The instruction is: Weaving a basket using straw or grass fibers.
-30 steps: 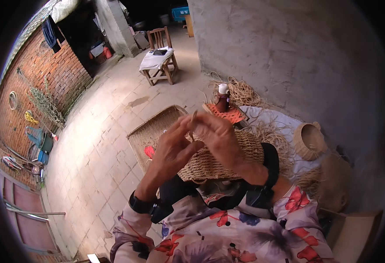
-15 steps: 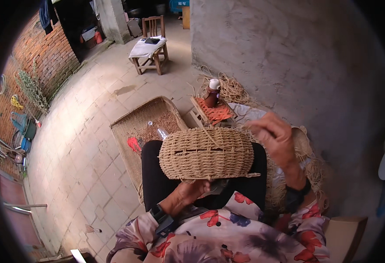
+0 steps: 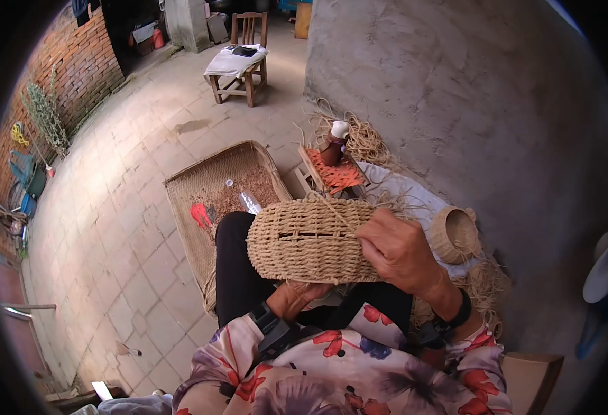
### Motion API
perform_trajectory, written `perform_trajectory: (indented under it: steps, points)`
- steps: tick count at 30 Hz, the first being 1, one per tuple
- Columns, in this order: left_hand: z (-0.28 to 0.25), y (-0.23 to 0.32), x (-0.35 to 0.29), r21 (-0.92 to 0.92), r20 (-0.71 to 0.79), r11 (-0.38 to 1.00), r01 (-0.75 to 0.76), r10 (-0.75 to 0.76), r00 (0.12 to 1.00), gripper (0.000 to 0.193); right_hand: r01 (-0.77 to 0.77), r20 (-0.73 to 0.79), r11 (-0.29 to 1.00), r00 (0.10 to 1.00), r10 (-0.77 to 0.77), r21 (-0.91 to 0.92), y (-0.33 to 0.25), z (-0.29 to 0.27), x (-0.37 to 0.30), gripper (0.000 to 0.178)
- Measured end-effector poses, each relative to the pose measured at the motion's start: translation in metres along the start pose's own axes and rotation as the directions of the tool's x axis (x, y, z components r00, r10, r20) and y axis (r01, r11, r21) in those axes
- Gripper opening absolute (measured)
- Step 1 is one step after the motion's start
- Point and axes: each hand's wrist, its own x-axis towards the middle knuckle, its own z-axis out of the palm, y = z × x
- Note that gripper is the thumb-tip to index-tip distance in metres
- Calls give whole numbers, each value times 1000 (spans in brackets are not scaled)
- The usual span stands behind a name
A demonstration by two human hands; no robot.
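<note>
A rounded basket [image 3: 304, 245] woven from straw-coloured cord rests on my lap, with a narrow dark slit across its facing side. My left hand [image 3: 300, 296] supports it from below, its fingers partly hidden beneath the weave. Against the basket's right end, my right hand [image 3: 402, 250] is closed, thumb and fingers pressed together at the wall. A loose strand of cord [image 3: 332, 209] crosses the upper side toward those fingertips. What they pinch is hidden.
To the left lies a large woven tray [image 3: 179, 181] with small brown bits, a red item and a clear bottle. Ahead, an orange-woven stool [image 3: 349, 181] bears a brown bottle. Cord piles [image 3: 487, 287] and a small basket [image 3: 449, 236] lie right. A wooden chair [image 3: 252, 86] stands farther off.
My right hand has come down and left from above the basket's right side onto its right end. My left hand stays underneath. The view has shifted slightly, showing the small basket more fully.
</note>
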Motion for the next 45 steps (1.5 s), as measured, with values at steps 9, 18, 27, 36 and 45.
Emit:
perform_trajectory:
  steps: [9, 18, 27, 36, 45]
  points:
    - [-7, -16, 12, -315, 50, 948, 47, -33, 998, 38, -20, 69, 985, 998, 8, 173, 5, 14, 15, 11]
    - [-36, -24, -23, 263, 12, 958, 111, -119, 993, 41, 56, -2, 992, 998, -57, -110, -12, 3, 19, 11]
    - [-30, -17, -1, -200, 72, 971, 134, -121, 990, 46, 124, 38, 992, 992, -122, -37, -7, 21, 25, 12]
    - [-38, -42, 33, -730, 116, 672, 122, -55, 992, 45, 131, 167, 986, 979, -113, -102, -12, 10, 34, 12]
    - [-39, -43, 36, -716, 84, 691, 101, -59, 995, 42, 177, 307, 962, 946, -107, -208, -38, 9, 66, 11]
